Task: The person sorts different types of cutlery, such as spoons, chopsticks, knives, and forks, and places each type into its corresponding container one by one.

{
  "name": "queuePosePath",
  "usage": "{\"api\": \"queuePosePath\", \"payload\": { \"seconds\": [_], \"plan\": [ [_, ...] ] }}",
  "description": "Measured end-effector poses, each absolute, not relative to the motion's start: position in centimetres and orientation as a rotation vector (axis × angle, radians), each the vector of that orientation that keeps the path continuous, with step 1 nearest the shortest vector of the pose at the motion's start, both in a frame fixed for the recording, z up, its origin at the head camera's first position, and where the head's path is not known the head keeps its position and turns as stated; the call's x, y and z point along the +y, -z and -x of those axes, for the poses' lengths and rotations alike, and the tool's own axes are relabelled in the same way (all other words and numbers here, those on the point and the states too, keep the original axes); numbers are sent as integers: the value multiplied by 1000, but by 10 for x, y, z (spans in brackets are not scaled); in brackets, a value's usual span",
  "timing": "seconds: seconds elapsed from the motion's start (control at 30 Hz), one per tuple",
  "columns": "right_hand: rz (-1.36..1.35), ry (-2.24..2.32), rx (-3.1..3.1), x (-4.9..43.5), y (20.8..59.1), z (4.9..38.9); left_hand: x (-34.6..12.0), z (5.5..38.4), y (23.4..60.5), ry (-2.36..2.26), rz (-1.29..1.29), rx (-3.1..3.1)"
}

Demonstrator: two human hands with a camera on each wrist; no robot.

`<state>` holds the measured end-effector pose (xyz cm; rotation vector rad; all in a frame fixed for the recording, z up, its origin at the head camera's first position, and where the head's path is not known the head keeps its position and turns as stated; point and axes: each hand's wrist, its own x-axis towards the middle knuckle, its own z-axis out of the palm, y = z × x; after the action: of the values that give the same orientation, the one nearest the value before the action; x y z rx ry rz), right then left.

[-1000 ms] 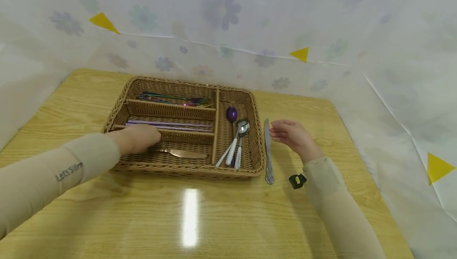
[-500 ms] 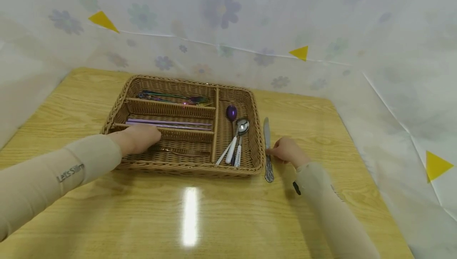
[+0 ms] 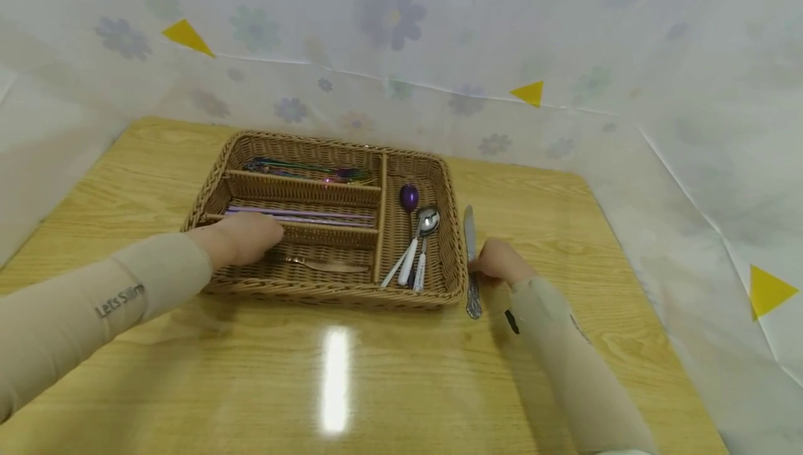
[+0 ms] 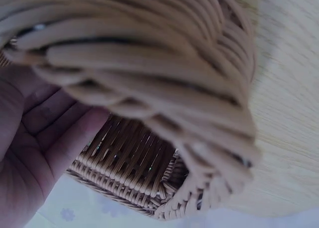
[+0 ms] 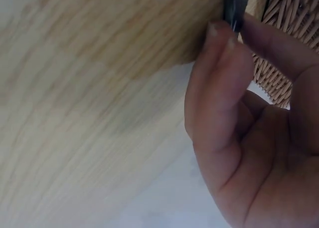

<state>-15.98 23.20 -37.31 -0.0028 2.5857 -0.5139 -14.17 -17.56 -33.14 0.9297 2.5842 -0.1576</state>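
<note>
My left hand [image 3: 249, 237] reaches into the front left compartment of a wicker basket [image 3: 351, 292], around the handle end of a copper-coloured table knife [image 3: 332, 267]. In the left wrist view, the basket rim [image 4: 149, 83] hides the thumb and some fingertips of that hand [image 4: 55, 133]. Right of the basket, my right hand [image 3: 502, 261] pinches a silver table knife [image 3: 470, 232] near its middle. The silver knife's ornate handle points toward me along the basket's side. The right wrist view shows the thumb and index finger [image 5: 224, 73] meeting at the knife's metal [image 5: 234, 8].
Purple chopsticks [image 3: 314, 217] lie in the middle left compartment, and several iridescent utensils [image 3: 301, 166] in the back one. The right compartment holds a purple spoon [image 3: 409, 197] and silver spoons [image 3: 429, 219] with white handles. A flowered cloth [image 3: 389, 30] hangs behind the wooden table [image 3: 219, 371].
My right hand has come down and toward me, from open beside the silver knife to pinching it. The copper knife's blade has rolled, showing narrower. My left hand has stayed in place.
</note>
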Motion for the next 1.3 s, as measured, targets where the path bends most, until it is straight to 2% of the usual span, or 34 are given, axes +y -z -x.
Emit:
{"api": "queuePosePath", "payload": {
  "seconds": [0.33, 1.0, 1.3],
  "plan": [
    [-180, 570, 2580, 230, 373, 160, -178, 143, 324, 74, -976, 2631],
    [-232, 516, 2586, 226, 371, 158, -176, 144, 323, 97, -1007, 2681],
    [-211, 638, 2610, 236, 375, 158, -173, 144, 323, 128, -1067, 2717]
  ]
}}
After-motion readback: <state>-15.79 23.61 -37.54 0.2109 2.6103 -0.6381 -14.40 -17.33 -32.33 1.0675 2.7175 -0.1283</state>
